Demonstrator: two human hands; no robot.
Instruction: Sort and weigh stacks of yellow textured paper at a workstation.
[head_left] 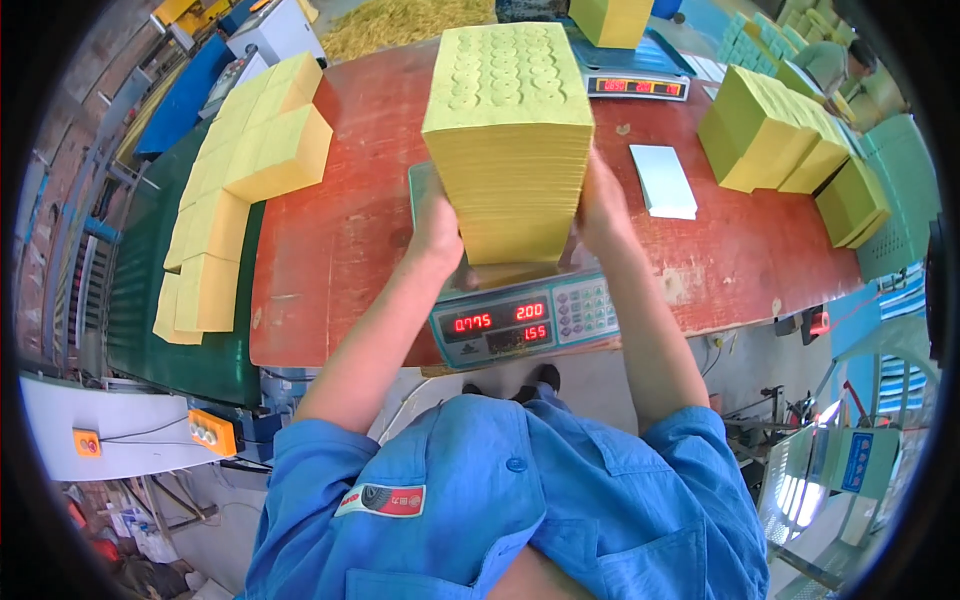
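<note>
Tall yellow stack of sheets (512,180) observed upright over the digital scale (488,346), base contact unclear, grip of left hand (438,225) and right hand (606,208) clamped on its opposite sides, the red surface (325,250) carrying further yellow blocks (755,135) to the right.

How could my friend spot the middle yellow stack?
Find the red table, then the scale at its near edge. The tall yellow stack rises over that scale. Unlike the other yellow stacks, it's between the left hand and right hand.
</note>
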